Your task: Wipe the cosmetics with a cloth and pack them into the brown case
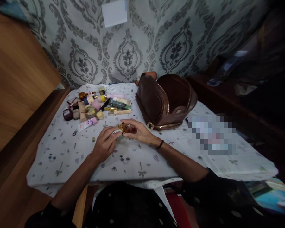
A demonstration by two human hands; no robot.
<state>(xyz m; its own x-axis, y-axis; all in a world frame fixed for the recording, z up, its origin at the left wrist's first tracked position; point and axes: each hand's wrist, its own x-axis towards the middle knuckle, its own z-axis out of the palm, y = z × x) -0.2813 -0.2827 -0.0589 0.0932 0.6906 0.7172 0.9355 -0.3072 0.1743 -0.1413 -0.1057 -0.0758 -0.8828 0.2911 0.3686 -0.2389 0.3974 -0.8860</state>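
Between my two hands, just above the cloth, is a small round gold and amber-brown item [123,128]. My right hand [139,131] has its thumb and fingers wrapped round it from the right. The fingertips of my left hand [106,142] are pressed against its left edge. A brown leather bag [154,101] stands upright behind my right hand, its zipped top gaping. Behind my left hand lies a group of cosmetics, with a pink and white tube [87,123], a round yellow-lidded jar [100,115], a gold tube [111,109] and a beige bottle [82,111].
A white patterned cloth [133,167] covers the table. A pixelated item [211,134] lies on the right. Wooden panels [19,69] rise at the left, and a clear plastic bottle [226,68] is at the back right.
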